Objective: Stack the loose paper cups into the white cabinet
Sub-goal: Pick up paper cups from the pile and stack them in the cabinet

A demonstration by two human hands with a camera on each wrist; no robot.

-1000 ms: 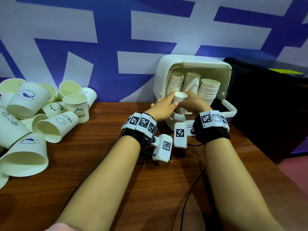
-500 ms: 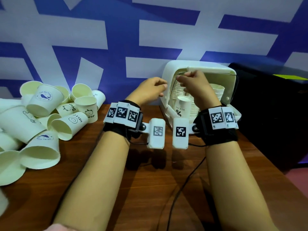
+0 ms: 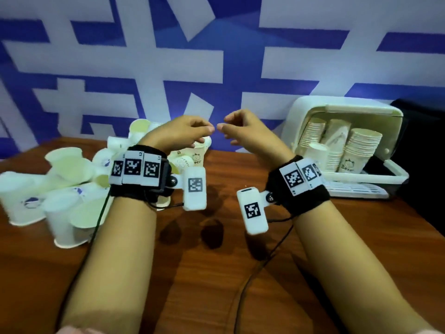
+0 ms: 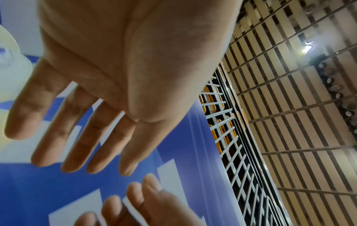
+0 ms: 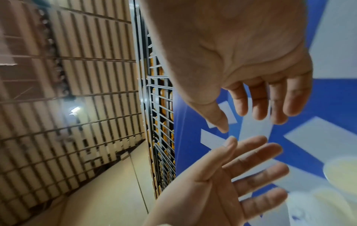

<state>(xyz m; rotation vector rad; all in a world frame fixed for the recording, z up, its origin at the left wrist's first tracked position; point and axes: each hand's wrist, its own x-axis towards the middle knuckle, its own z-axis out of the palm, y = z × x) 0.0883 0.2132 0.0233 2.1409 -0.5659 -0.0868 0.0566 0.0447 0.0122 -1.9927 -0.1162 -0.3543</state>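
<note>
The white cabinet [image 3: 342, 109] stands open at the right rear of the table, with stacks of paper cups [image 3: 361, 150] inside and one single cup [image 3: 316, 150] in front of them. A heap of loose paper cups [image 3: 69, 186] lies on the left of the table. Both hands hover in mid-air between heap and cabinet, fingertips nearly meeting. My left hand [image 3: 183, 133] is empty, its fingers relaxed [image 4: 81, 130]. My right hand [image 3: 243, 131] is empty too, fingers loosely bent [image 5: 257, 99].
The brown wooden table [image 3: 216, 273] carries cables from the wrist cameras. A blue and white patterned wall [image 3: 216, 56] runs behind. A black surface [image 3: 423, 145] sits right of the cabinet, whose door lies folded down [image 3: 356, 189] on the table.
Both hands have pulled out of the cabinet, leaving the small cup inside, and swung left toward the heap. The view has turned left with them.
</note>
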